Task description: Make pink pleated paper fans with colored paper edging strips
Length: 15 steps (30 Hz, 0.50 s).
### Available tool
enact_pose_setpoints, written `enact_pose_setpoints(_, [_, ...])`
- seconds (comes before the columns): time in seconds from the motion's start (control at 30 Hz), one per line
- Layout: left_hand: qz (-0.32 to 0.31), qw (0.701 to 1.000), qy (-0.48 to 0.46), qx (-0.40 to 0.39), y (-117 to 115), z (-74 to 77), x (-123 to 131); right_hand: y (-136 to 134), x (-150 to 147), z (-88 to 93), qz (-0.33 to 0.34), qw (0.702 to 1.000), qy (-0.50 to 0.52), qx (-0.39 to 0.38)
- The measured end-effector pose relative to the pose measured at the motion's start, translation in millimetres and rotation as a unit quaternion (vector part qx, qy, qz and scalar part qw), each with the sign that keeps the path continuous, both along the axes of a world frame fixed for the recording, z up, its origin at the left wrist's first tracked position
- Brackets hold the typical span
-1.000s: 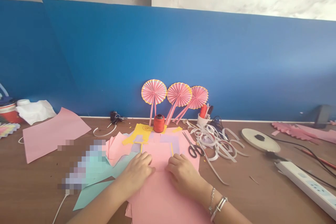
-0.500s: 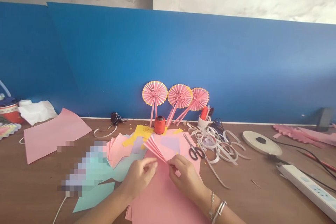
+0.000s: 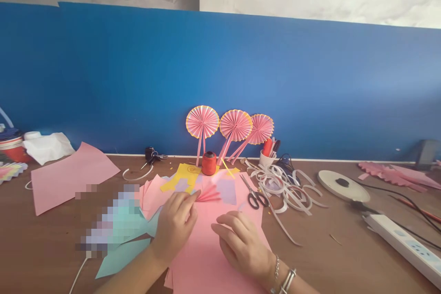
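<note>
left hand [image 3: 175, 223]: thumb and fingertips pressed together on the near-left end of the pleated pink paper [image 3: 208, 193], pinching the folds shut at one point. the far end of the pleats fans open to the right, low over the table. judgement: the pinch sits at the gathered end because that is where the folds would spring apart.

right hand [image 3: 241, 239]: palm down, fingers loosely spread and a little curled, holding nothing. it rests on the large pink sheet [image 3: 203, 262], which lies flat directly under both hands. judgement: its weight keeps the sheet from sliding.

just around the hands: a lilac piece [image 3: 227, 190] touches the pleats on the right. yellow paper [image 3: 182, 174] lies behind them. teal paper [image 3: 120, 257] pokes out from under the pink sheet on the left.

farther out: scissors [image 3: 255, 197] lie closed just right of the work, within reach of the right hand. beside them is a tangle of white strips [image 3: 285, 183]. an orange thread spool [image 3: 208, 163] stands upright behind the papers. three finished paper fans [image 3: 235, 125] lean on their sticks against the blue board [image 3: 310, 78], probably propped there to stay off the cluttered surface. a power strip [image 3: 403, 243] lies at the far right, well apart.
</note>
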<state>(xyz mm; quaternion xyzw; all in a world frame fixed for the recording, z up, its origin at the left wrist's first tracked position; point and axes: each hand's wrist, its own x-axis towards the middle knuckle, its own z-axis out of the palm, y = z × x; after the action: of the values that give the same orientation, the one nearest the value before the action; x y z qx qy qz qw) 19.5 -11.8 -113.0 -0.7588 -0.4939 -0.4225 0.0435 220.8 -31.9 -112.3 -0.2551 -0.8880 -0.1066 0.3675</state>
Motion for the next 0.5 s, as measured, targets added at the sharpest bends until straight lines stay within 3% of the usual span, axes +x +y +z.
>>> enact_pose_setpoints(0.07, [-0.011,0.995,0.086,0.042,1,1.8,-1,-1,0,2.5,-0.032,0.999,0.003,0.041])
enact_pose_setpoints(0.17, [-0.049,0.984,0.171,0.027,-1,1.2,4,3,-2,3.6,-0.115,0.992,-0.033,0.028])
enact_pose_setpoints(0.33, [-0.085,0.956,0.281,-0.021,-8,-7.9,15,17,3,-8.3,-0.169,0.977,-0.101,-0.078])
enact_pose_setpoints(0.5, [-0.101,0.927,0.347,-0.104,-9,-12.5,14,21,10,-10.0,-0.155,0.943,-0.223,-0.195])
